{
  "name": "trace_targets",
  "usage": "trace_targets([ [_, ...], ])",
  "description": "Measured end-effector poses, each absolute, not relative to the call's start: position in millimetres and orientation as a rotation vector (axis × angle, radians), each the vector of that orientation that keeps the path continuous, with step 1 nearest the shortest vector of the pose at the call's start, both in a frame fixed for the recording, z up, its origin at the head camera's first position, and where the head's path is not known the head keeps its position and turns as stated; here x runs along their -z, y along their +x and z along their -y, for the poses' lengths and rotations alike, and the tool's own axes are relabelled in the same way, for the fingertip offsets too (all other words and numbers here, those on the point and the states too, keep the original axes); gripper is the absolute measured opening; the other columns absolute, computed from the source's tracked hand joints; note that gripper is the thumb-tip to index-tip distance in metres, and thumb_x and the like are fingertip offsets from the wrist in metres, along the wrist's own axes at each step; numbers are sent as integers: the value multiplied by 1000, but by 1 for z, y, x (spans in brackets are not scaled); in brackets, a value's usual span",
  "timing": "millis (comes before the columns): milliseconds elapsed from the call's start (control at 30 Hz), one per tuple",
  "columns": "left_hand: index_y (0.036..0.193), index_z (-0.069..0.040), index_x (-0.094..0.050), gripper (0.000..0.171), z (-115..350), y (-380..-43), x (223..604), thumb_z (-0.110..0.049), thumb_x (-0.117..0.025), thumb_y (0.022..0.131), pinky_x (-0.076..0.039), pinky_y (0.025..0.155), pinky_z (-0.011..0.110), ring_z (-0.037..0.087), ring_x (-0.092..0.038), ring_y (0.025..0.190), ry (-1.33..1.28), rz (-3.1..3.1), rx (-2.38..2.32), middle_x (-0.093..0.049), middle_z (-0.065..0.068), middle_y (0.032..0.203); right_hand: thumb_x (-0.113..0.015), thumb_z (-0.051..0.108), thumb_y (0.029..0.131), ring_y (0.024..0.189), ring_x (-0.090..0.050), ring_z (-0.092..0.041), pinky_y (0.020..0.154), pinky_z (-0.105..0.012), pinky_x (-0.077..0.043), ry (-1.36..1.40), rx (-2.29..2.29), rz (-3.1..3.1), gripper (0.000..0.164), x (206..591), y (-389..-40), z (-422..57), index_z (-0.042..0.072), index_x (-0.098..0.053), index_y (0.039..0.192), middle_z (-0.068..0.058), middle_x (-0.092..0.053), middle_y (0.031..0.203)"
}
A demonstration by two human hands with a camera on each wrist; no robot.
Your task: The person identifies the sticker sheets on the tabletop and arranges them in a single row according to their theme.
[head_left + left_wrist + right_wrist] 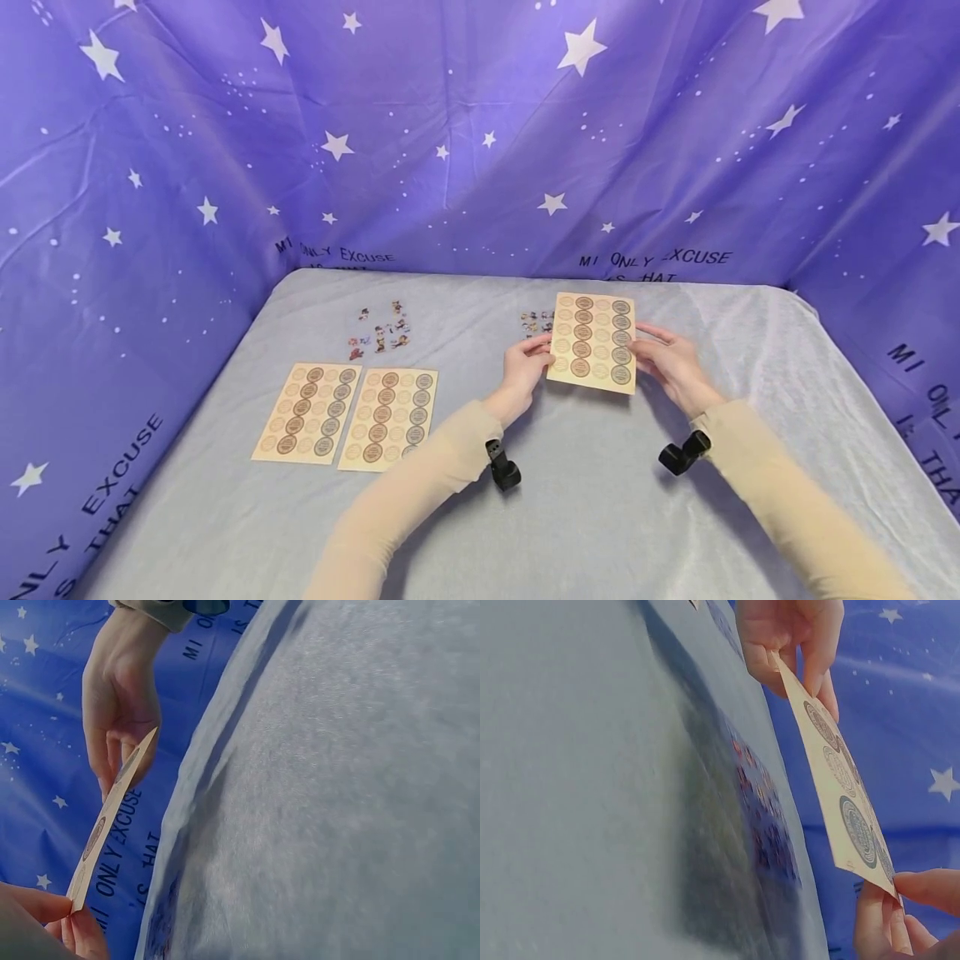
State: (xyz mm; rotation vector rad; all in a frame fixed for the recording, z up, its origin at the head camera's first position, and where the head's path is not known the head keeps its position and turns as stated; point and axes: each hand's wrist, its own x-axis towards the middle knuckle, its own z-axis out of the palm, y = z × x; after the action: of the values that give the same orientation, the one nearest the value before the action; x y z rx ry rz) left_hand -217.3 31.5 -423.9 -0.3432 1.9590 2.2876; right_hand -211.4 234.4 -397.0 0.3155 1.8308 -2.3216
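Note:
A cream sheet of round stickers (592, 342), printed in columns of brown, pale and grey circles, is held up over the table between both hands. My left hand (522, 372) pinches its left edge between thumb and fingers. At the opposite edge, my right hand (673, 367) grips it the same way. Seen nearly edge-on in the right wrist view, the sticker sheet (832, 769) is raised off the cloth and casts a shadow. Behind it lies a clear sheet of small colourful stickers (536, 322), partly hidden in the head view.
Two matching cream sheets, a left one (306, 413) and a right one (387, 419), lie side by side at the table's left. Beyond them is another clear sticker sheet (379, 332). A grey cloth (585, 517) covers the table; purple star-patterned curtains (465, 125) enclose it.

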Motion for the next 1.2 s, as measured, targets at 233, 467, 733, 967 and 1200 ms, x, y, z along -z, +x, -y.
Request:
trace_targets([
  [233, 106, 0, -63, 37, -18, -208, 424, 13, -55, 72, -46, 57, 17, 8, -56, 70, -335, -1988, -2279, -64, 8, 84, -60, -6, 77, 71, -62, -8, 70, -23, -53, 245, 2322, -1859, 65, 404, -208, -227, -6, -30, 134, 3, -67, 77],
  [467, 106, 0, -63, 38, -4, -199, 424, 13, -55, 71, -45, 56, 16, 12, -57, 73, -336, -2009, -2277, -62, 7, 82, -58, -7, 77, 72, -61, -8, 71, -23, -53, 252, 2327, -1867, 63, 404, -199, -213, -6, -31, 133, 4, -66, 78],
  [733, 107, 2, -62, 39, 17, -186, 422, 12, -54, 71, -49, 60, 19, 9, -57, 70, -298, -2033, -2251, -61, 5, 81, -53, -7, 81, 72, -61, -5, 70, -21, -52, 325, 2261, -1891, 59, 392, -186, -190, -6, -29, 134, 8, -65, 76],
  [967, 110, 4, -59, 38, 36, -176, 426, 11, -55, 73, -49, 61, 19, 8, -57, 70, -279, -2047, -2221, -62, 9, 86, -53, -7, 81, 71, -61, -5, 68, -21, -53, 322, 2251, -1906, 55, 400, -179, -174, -6, -33, 132, 8, -65, 76],
  [1200, 110, 4, -59, 38, 53, -166, 429, 10, -54, 73, -49, 61, 19, 10, -57, 71, -311, -2107, -2158, -62, 9, 85, -55, -9, 79, 72, -62, -6, 69, -23, -53, 341, 2210, -1913, 55, 405, -172, -160, -3, -37, 131, 6, -66, 77],
])
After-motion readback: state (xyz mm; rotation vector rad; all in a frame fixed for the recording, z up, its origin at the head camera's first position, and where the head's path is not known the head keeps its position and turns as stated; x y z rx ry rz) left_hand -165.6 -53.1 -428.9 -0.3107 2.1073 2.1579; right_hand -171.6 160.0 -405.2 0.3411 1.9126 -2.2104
